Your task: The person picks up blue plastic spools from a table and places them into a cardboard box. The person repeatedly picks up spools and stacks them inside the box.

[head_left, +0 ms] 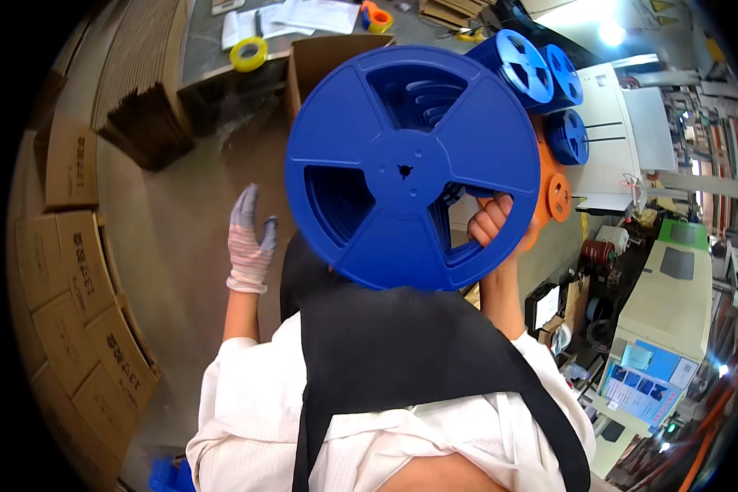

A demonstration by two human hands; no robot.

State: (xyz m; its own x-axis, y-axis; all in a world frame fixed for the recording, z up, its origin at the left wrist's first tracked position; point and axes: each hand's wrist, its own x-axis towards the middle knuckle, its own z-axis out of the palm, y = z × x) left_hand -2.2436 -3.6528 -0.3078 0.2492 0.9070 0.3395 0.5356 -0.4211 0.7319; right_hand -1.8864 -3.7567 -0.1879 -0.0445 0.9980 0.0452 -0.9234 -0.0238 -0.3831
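A stack of large blue plastic reels (402,221) is held up in front of my chest. Through one cut-out on its right side, the fingers of my bare right hand (494,221) wrap round the rim. My left hand (250,246), in a striped pale glove, is off to the left with nothing in it, its fingers stretched out and the thumb apart. Behind the reels stands an open cardboard box (328,53), mostly hidden by them.
Sealed cartons (82,303) and flattened cardboard (139,74) line the left. A bench with a yellow tape roll (248,54) and papers is ahead. More blue reels (523,67) and orange reels (558,197) stand at the right, near a beige machine (664,303).
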